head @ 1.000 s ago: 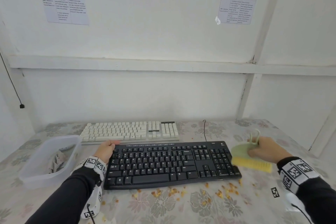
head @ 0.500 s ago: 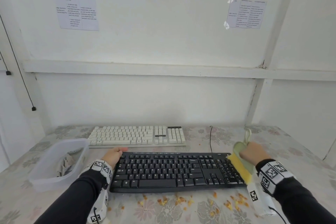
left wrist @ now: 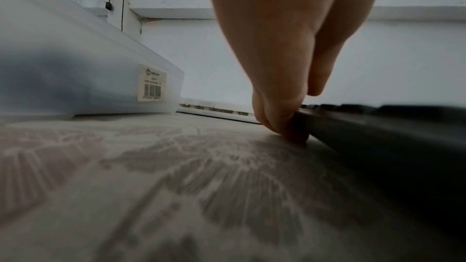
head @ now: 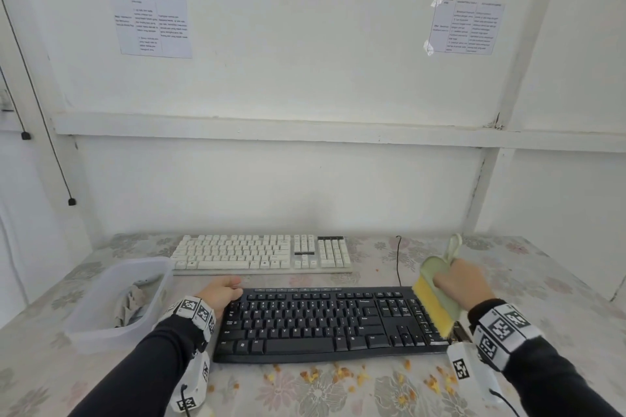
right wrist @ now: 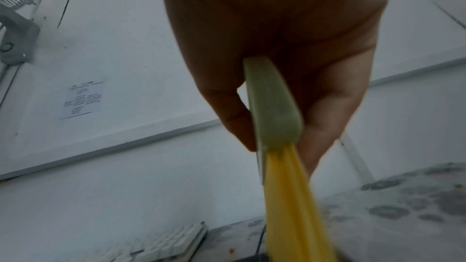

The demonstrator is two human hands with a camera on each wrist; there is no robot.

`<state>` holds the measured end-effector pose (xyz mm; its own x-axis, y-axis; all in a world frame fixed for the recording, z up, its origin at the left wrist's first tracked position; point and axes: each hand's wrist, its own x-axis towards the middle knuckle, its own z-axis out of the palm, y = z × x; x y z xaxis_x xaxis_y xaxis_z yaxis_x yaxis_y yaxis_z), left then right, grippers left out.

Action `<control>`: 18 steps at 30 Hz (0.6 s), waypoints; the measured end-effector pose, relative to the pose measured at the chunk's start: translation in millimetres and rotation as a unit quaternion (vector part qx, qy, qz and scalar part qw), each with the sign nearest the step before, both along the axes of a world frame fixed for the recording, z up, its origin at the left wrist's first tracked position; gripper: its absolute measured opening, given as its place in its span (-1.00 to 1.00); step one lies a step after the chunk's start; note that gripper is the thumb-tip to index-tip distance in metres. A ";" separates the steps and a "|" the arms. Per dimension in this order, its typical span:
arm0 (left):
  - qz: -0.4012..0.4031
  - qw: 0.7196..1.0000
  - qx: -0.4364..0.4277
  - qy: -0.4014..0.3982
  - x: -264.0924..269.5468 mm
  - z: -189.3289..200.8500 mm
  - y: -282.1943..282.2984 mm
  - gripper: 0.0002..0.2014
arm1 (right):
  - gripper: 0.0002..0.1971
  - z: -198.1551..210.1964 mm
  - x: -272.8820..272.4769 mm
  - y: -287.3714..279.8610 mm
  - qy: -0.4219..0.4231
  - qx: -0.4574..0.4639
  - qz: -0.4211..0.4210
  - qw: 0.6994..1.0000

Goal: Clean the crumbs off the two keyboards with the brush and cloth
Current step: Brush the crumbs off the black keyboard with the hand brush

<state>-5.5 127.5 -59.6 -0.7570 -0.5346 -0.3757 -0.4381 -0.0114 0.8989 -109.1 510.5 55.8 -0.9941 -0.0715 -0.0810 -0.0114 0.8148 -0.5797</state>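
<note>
A black keyboard [head: 332,318] lies nearest me, with a white keyboard [head: 261,252] behind it. My right hand [head: 457,283] grips a brush [head: 437,301] with a pale green back and yellow bristles. The bristles lie on the number pad at the black keyboard's right end. My left hand [head: 220,294] holds the black keyboard's far left corner; its curled fingers [left wrist: 285,125] press against the keyboard's edge [left wrist: 378,127]. Orange crumbs [head: 338,374] are scattered on the tablecloth in front of the black keyboard. A grey cloth [head: 130,303] lies crumpled in a tub.
The translucent plastic tub [head: 101,325] stands left of the keyboards, close to my left wrist. A black cable [head: 399,261] runs back from the black keyboard. The white wall rises right behind the white keyboard. Flowered tablecloth [head: 542,281] stretches to the right.
My right hand has carried the brush from the table right of the black keyboard onto its number pad and turned the bristles along the keys. My left hand kept its hold.
</note>
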 end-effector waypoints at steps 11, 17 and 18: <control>-0.112 0.988 -0.099 -0.045 19.7 14.9 11.8 -0.32 | -0.65 -17.7 8.2 -16.4 -0.021 0.037 0.021 0.999; -0.163 0.969 -0.175 -0.069 24.4 27.5 24.5 -0.40 | -0.67 -5.8 17.9 -11.1 -0.032 0.068 0.016 0.997; -0.178 0.963 -0.186 -0.079 26.0 27.1 23.2 -0.34 | -0.66 -6.5 17.6 -13.6 -0.022 0.060 0.021 0.998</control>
